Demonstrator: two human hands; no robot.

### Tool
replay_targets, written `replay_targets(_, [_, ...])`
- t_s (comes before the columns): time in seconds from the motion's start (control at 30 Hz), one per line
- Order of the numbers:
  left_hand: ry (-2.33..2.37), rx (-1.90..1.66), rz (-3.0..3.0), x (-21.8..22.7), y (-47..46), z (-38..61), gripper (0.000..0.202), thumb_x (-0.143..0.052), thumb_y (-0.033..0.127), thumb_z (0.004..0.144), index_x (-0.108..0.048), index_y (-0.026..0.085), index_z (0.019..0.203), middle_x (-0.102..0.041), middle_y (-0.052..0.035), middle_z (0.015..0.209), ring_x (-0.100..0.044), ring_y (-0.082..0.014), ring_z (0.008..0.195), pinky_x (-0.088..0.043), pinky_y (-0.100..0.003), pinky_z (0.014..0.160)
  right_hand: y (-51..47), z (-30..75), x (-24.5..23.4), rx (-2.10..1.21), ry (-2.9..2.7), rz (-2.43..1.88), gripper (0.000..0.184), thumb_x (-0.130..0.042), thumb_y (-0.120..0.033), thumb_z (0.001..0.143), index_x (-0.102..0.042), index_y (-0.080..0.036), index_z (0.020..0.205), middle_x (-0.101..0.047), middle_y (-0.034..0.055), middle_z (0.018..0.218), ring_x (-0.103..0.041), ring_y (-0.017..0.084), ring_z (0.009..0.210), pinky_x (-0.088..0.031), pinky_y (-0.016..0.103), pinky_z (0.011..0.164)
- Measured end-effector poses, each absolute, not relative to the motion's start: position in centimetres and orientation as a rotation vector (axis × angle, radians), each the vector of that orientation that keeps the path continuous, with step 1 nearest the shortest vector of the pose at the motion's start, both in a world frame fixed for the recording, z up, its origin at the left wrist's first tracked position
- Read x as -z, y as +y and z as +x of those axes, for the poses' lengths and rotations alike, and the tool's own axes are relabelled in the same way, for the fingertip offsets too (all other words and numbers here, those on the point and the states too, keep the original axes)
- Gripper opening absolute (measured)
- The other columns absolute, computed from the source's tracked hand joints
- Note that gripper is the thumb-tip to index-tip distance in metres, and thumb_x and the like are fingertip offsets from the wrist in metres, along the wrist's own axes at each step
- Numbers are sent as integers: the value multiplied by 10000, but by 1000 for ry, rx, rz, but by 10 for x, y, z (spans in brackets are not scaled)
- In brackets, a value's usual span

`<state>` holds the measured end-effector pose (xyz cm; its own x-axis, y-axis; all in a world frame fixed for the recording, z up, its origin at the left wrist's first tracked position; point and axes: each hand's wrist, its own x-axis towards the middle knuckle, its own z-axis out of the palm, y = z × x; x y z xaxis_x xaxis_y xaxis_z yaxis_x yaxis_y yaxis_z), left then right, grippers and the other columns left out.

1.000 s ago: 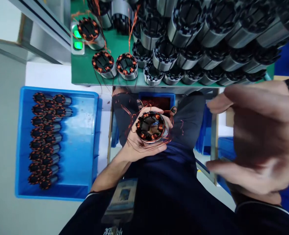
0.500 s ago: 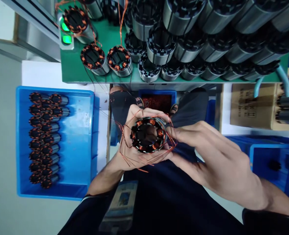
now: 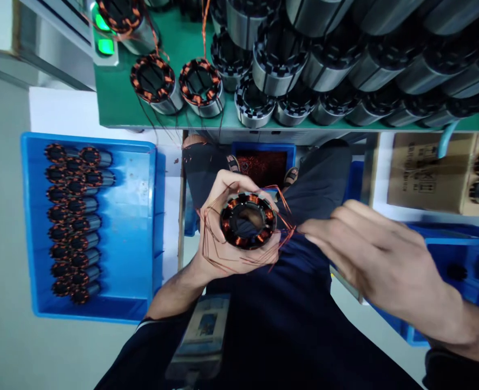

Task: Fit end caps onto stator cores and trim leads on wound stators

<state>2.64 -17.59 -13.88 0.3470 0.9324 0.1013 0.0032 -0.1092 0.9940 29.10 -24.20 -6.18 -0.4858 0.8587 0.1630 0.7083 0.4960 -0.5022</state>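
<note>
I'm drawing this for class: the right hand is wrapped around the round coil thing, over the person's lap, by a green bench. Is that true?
Not quite: the head view shows it's the left hand wrapped around the round coil thing, over the person's lap, by a green bench.

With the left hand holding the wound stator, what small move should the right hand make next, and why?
I'd probably have the right hand ease the copper wires gently outward, away from the stator. Its fingers appear to pinch them where they gather to a point, the wires look bent, and the left hand wraps around the stator, which should steady it.
</note>
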Motion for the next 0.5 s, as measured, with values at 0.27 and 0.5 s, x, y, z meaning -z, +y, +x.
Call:
replay_targets(0.27, [508, -1058, 1149, 157, -179, 54, 623, -1143, 518, 800, -745, 294, 1223, -784, -5, 1046, -760, -165, 819, -635, -309, 748, -247, 250, 91, -1409, -1110, -802, 397, -511, -470, 1314, -543, -285, 964, -712, -15, 895, -713, 147, 733, -676, 301, 741])
replay_targets(0.5, [694, -1123, 711, 168, -177, 68, 445, -837, 657, 1059, -604, 313, 1221, -541, 35, 1036, -212, -59, 555, -270, -302, 463, -260, 239, 125, -892, -1621, -892, 152, -678, -244, 1229, -780, -193, 1129, -853, 88, 1018, -810, 210, 908, -723, 361, 800])
